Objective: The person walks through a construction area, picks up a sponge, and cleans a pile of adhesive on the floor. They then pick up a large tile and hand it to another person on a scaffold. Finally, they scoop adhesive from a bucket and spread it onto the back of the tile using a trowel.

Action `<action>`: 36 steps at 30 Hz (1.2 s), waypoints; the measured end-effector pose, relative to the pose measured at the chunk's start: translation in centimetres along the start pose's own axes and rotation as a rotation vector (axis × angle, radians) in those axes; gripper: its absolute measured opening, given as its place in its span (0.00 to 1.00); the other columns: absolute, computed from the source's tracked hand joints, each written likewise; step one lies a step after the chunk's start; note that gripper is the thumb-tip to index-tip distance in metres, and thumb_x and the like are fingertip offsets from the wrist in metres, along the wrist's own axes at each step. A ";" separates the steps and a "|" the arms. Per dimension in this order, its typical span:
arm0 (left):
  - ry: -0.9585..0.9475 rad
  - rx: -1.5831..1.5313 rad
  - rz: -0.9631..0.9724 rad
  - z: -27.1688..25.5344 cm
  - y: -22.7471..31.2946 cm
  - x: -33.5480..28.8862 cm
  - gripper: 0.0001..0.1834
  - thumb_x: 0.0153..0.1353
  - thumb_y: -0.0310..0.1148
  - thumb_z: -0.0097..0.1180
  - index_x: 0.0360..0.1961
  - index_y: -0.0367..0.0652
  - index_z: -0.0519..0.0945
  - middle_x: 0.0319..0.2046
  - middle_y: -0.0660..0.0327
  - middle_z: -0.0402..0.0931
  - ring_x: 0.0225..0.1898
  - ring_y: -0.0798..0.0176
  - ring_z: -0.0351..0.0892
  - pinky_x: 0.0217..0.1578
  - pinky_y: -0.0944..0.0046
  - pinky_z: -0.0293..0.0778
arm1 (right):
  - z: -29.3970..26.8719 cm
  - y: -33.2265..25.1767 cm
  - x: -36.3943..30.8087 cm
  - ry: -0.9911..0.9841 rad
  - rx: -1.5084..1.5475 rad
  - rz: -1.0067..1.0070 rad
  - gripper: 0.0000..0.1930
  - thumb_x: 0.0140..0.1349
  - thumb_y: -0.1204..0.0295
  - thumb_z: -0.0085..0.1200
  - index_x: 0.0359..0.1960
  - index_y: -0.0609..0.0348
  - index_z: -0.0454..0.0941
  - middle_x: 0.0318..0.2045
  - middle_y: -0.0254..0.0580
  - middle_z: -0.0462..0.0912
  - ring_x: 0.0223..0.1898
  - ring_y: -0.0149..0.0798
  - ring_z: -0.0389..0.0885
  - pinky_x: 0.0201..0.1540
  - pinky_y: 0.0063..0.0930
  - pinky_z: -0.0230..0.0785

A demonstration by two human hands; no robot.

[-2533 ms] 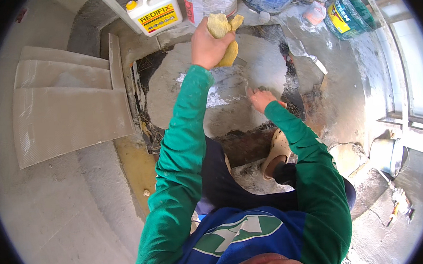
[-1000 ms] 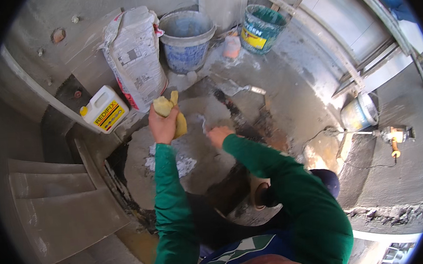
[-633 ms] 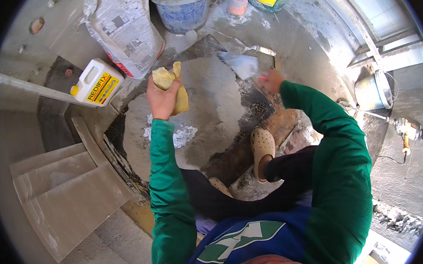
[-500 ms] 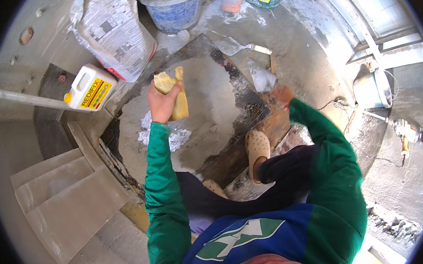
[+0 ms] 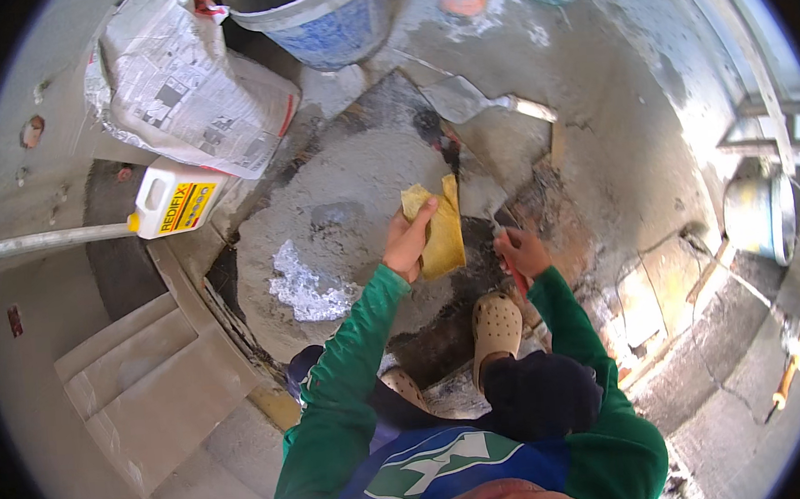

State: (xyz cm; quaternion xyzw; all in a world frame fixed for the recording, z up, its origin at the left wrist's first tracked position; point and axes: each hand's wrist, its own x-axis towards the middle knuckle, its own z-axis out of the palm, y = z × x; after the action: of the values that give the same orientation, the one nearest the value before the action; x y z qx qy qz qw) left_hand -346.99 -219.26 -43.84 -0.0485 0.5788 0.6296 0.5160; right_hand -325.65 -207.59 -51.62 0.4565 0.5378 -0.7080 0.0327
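Sack [image 5: 186, 84] (grey print, red trim) lies upper left, white jug [image 5: 172, 200] with yellow label below. Left hand [image 5: 407, 242] fingers pinch yellow sponge [image 5: 439, 230], long axis upright; right hand [image 5: 521, 252] grips a scraper [image 5: 501, 233].

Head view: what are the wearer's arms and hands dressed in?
Both arms wear long green sleeves ending at the wrists. The left hand and right hand are bare: no gloves, and no watch or rings that can be made out. The sleeves join a blue front with a green-and-white emblem.

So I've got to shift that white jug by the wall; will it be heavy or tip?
The white jug looks like rigid plastic with a moulded handle, so probably easy to grip. It lies tilted beside the paper sack; likely stable. Fill level isn't visible, so its weight is uncertain.
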 end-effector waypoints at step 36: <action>0.487 0.989 -0.848 -2.0 -2.5 -53.2 0.18 0.54 0.36 0.55 0.45 0.40 0.75 0.32 0.55 0.79 0.34 0.62 0.78 0.33 0.63 0.74 | 4.6 -27.0 2.3 0.303 -0.665 -0.655 0.15 0.53 0.73 0.50 0.44 0.60 0.73 0.33 0.54 0.75 0.38 0.55 0.73 0.40 0.45 0.67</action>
State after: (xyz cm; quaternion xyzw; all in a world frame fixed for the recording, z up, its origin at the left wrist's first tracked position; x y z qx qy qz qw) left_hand -321.66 -252.96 -11.15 -0.1694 0.8280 0.0074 0.5345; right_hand -344.27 -198.86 -33.43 0.3261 0.8488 -0.3966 -0.1262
